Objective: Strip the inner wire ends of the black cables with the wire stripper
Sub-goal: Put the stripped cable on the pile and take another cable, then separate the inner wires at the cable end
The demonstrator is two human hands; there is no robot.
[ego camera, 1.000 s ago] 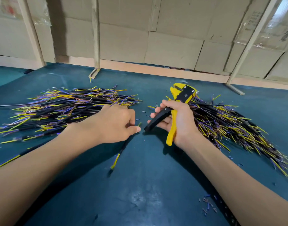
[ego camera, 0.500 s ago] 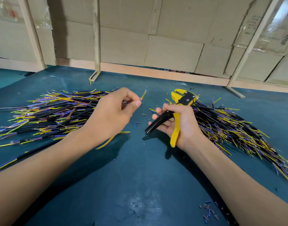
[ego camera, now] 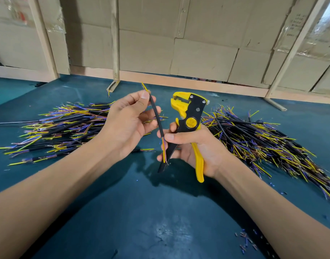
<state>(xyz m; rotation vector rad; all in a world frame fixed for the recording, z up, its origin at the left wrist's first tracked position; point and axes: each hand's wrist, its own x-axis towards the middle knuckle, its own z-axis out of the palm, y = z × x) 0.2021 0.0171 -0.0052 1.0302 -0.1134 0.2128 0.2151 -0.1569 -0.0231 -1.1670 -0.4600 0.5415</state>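
Note:
My left hand (ego camera: 127,122) pinches the upper end of one short black cable (ego camera: 157,116), whose yellow wire tips stick out above my thumb. The cable hangs down between both hands. My right hand (ego camera: 195,144) grips the yellow and black wire stripper (ego camera: 189,113) by its handles, jaws pointing up, and its thumb presses the cable's lower end, where blue and yellow inner wires (ego camera: 164,152) show. The stripper's jaws hold nothing.
A heap of black cables (ego camera: 63,126) with coloured wire ends lies on the left of the teal table (ego camera: 160,221), and a second heap (ego camera: 263,141) on the right. Small insulation bits (ego camera: 246,240) lie near my right forearm. Cardboard boxes and wooden posts line the far edge.
My left hand lifted a cable from the left heap and brought it to the right hand. The right hand raised the stripper upright and its thumb took the cable's lower end.

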